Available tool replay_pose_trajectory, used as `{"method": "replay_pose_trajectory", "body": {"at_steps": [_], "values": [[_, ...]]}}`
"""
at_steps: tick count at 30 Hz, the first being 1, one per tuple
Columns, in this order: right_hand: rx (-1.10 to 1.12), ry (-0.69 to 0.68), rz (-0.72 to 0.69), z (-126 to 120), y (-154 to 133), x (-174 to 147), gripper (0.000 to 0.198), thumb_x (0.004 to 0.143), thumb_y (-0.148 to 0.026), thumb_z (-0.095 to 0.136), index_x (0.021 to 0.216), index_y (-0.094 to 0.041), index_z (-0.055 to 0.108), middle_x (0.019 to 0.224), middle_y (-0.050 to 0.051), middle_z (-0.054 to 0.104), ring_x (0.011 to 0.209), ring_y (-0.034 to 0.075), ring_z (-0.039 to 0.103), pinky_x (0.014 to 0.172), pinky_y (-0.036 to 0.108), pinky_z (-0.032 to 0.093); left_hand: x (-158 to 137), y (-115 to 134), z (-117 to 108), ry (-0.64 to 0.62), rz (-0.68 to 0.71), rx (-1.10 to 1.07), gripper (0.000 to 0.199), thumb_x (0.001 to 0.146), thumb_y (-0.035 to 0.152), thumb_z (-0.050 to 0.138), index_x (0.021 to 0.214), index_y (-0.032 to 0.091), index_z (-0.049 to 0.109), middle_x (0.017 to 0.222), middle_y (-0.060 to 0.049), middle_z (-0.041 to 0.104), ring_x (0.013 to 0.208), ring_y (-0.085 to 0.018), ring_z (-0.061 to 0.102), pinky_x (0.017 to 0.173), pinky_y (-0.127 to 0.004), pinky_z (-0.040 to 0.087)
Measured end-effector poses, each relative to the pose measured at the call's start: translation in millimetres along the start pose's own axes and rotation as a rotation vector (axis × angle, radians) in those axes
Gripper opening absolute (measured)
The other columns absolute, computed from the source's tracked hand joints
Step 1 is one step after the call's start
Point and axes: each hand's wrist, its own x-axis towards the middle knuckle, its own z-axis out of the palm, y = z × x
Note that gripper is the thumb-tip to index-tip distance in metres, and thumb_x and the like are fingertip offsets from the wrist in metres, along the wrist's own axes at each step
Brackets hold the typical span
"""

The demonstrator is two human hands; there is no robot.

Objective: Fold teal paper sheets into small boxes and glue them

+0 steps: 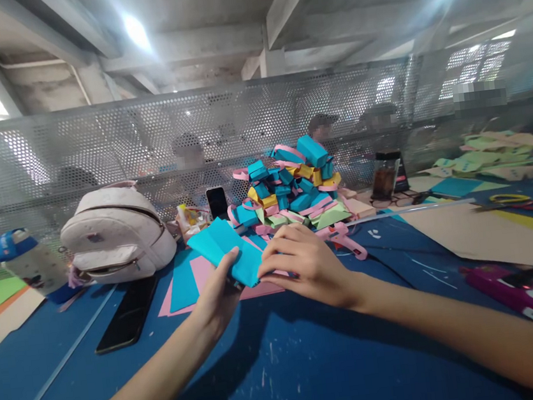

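A folded piece of blue paper (221,247) is held up above the table in front of me. My left hand (220,292) grips it from below and the left, thumb lying across its face. At the paper's right end, the bent fingers of my right hand (309,262) close on the edge; the fingertips are partly hidden. Pink sheets (164,308) and a blue sheet (183,288) lie beneath and behind the paper. Just beyond my right hand rests a pink glue gun (347,239) with a dark cord.
A heap of small blue, yellow and pink paper boxes (294,187) rises at the back. To the left are a pale backpack (116,236), a black phone (128,315) and a bottle (38,268). Rightward lie scissors (531,203), large beige paper (482,236) and a purple device (523,299).
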Motion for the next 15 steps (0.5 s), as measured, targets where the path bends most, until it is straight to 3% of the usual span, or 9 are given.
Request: {"method": "replay_pose_trajectory", "body": {"at_steps": [7, 15], "values": [[0.057, -0.144, 0.087, -13.5, 0.2, 7.2, 0.004, 0.089, -0.023, 0.067, 0.089, -0.025, 0.071, 0.089, 0.001, 0.068, 0.087, 0.019, 0.052, 0.081, 0.034, 0.037, -5.5, 2.2, 5.9, 0.030, 0.029, 0.023, 0.042, 0.068, 0.023, 0.083, 0.105, 0.016, 0.065, 0.088, -0.005, 0.073, 0.071, -0.018, 0.065, 0.070, -0.030, 0.049], [0.146, -0.186, 0.197, -24.1, 0.3, 11.9, 0.007, 0.085, -0.015, 0.070, 0.087, -0.022, 0.070, 0.089, 0.001, 0.065, 0.090, 0.019, 0.055, 0.085, 0.036, 0.037, -5.4, 1.7, 5.6, 0.050, 0.041, 0.030, 0.035, 0.068, 0.023, 0.083, 0.098, 0.017, 0.064, 0.086, -0.003, 0.071, 0.071, -0.016, 0.063, 0.067, -0.029, 0.048]]}}
